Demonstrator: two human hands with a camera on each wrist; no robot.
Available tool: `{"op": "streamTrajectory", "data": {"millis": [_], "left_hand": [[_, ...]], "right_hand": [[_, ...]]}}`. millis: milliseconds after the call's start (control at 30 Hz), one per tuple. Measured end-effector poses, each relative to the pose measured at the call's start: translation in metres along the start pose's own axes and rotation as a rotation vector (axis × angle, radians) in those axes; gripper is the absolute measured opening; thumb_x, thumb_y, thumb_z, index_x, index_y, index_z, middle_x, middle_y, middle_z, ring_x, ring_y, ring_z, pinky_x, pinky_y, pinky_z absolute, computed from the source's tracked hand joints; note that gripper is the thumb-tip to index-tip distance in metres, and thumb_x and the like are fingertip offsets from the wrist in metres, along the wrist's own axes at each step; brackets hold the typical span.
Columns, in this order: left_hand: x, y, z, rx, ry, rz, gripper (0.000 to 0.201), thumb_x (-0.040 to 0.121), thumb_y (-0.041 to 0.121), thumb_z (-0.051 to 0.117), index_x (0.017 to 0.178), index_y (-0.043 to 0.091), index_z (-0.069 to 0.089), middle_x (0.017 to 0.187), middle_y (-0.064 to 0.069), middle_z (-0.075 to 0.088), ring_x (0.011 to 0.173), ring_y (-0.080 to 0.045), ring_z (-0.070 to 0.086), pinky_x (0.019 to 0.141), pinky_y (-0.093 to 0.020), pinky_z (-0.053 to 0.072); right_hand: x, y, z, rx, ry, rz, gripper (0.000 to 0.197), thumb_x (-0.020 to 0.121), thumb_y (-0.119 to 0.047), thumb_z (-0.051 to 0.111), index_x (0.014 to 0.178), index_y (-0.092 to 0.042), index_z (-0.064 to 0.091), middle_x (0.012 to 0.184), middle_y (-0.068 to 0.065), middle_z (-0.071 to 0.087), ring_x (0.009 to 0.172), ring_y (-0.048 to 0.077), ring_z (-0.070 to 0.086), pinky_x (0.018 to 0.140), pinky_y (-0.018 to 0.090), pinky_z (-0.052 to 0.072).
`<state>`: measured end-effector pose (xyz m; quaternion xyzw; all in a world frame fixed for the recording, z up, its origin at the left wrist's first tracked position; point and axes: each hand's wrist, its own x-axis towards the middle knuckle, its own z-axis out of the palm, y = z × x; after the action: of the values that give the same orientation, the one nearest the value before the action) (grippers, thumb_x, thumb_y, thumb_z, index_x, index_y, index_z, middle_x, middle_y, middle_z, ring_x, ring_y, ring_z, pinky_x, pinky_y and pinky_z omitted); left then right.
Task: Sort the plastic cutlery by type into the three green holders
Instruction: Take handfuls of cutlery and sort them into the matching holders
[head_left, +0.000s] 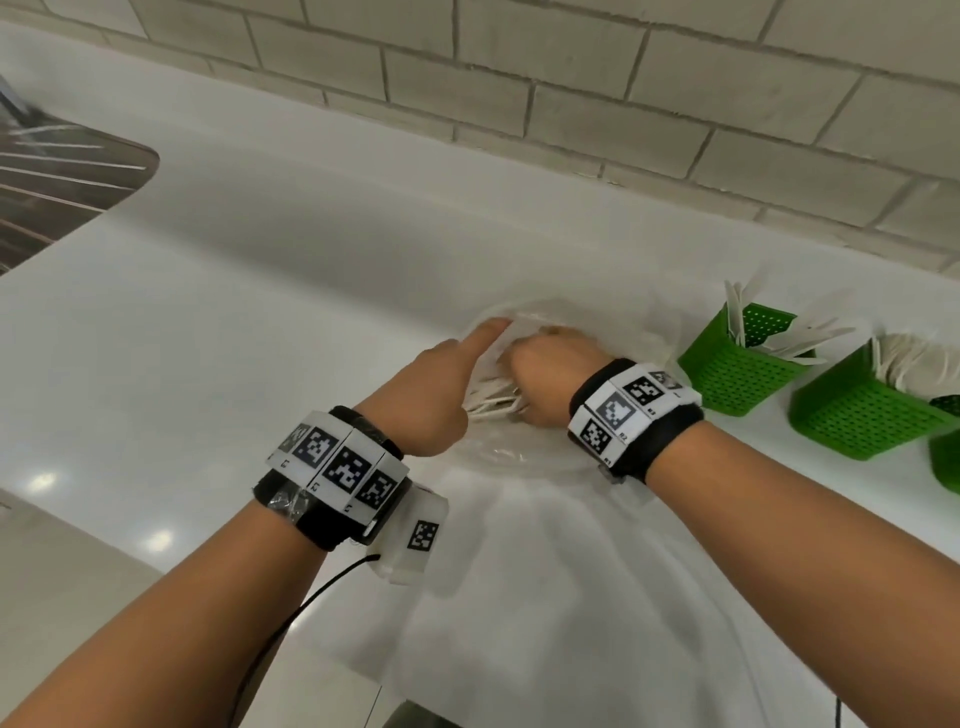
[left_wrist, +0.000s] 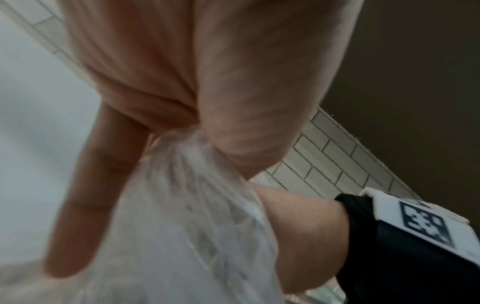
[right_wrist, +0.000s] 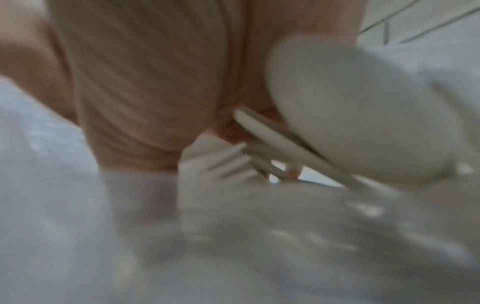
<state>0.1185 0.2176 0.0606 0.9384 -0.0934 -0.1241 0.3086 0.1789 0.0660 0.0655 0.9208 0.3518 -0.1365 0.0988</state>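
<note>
White bench (head_left: 260, 291) beneath a tiled wall (head_left: 623, 78), carrying a clear plastic bag (head_left: 519, 545) at centre and green perforated holders at right. Rear holder (head_left: 737, 374) stocked with flat white handles; middle holder (head_left: 857, 415) packed with white pieces of a type too blurred to name; third holder (head_left: 945, 462) cut off by the frame edge, contents unseen.

Step in hand, as judged: drawing another batch of cutlery from the bag for sorting. Left hand (head_left: 441, 389) pinching gathered bag film (left_wrist: 187, 164) between thumb and curled fingers, index finger straight and pointing away. Right hand (head_left: 545, 374) reached into the bag mouth, grip clamped on a bundle of white plastic cutlery (head_left: 493, 400); in the right wrist view, a spoon bowl (right_wrist: 350, 113) and several thin handles (right_wrist: 272, 144) lying against the palm.

Next move, as judged: lifting the bundle clear of the film without snagging, checking each piece by type, then carrying it to the matching holder at right, the left hand keeping the bag mouth held.

Hidden or unclear: fingertips of the right hand masked by its own back in the head view; count and mix of pieces in the bundle not readable; both wrist views blurred; remaining contents of the bag lost behind translucent film; dark basin-like area (head_left: 52, 182) at upper left only partly in frame.
</note>
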Motion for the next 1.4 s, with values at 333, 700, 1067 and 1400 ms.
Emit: {"op": "streamTrajectory", "data": {"millis": [333, 700, 1067, 1400], "left_hand": [[-0.011, -0.01, 0.01, 0.07, 0.138, -0.036, 0.089, 0.081, -0.006, 0.044, 0.15, 0.045, 0.022, 0.091, -0.008, 0.057, 0.078, -0.025, 0.054, 0.067, -0.034, 0.046], [-0.004, -0.012, -0.002, 0.036, 0.14, -0.071, 0.088, 0.08, -0.007, 0.042, 0.145, 0.051, 0.03, 0.067, 0.001, 0.053, 0.055, -0.016, 0.049, 0.052, -0.024, 0.038], [-0.004, -0.029, -0.004, -0.038, 0.064, -0.04, 0.084, 0.083, -0.005, 0.046, 0.141, 0.055, 0.037, 0.111, 0.012, 0.062, 0.063, -0.002, 0.062, 0.066, -0.022, 0.054], [0.004, -0.008, -0.012, -0.08, 0.147, 0.034, 0.089, 0.073, 0.036, 0.084, 0.146, 0.036, 0.033, 0.142, 0.006, 0.033, 0.131, -0.012, 0.038, 0.106, -0.026, 0.035]], "right_hand": [[-0.013, 0.023, 0.002, 0.173, 0.017, -0.03, 0.031, 0.08, -0.031, 0.067, 0.11, -0.029, 0.065, 0.104, -0.007, 0.063, 0.092, 0.02, 0.062, 0.07, 0.03, 0.049], [-0.043, 0.045, -0.023, 0.461, 0.103, -0.013, 0.023, 0.072, -0.023, 0.079, 0.093, -0.029, 0.072, 0.079, -0.007, 0.07, 0.07, 0.013, 0.064, 0.063, 0.03, 0.052], [-0.044, 0.073, -0.017, 0.806, 0.372, -0.017, 0.015, 0.074, -0.017, 0.078, 0.079, -0.004, 0.071, 0.077, 0.012, 0.069, 0.073, 0.03, 0.064, 0.07, 0.043, 0.053], [-0.051, 0.076, -0.041, 1.386, 0.869, 0.021, 0.014, 0.075, -0.006, 0.082, 0.078, -0.015, 0.071, 0.077, -0.007, 0.073, 0.079, 0.011, 0.071, 0.072, 0.022, 0.053]]}}
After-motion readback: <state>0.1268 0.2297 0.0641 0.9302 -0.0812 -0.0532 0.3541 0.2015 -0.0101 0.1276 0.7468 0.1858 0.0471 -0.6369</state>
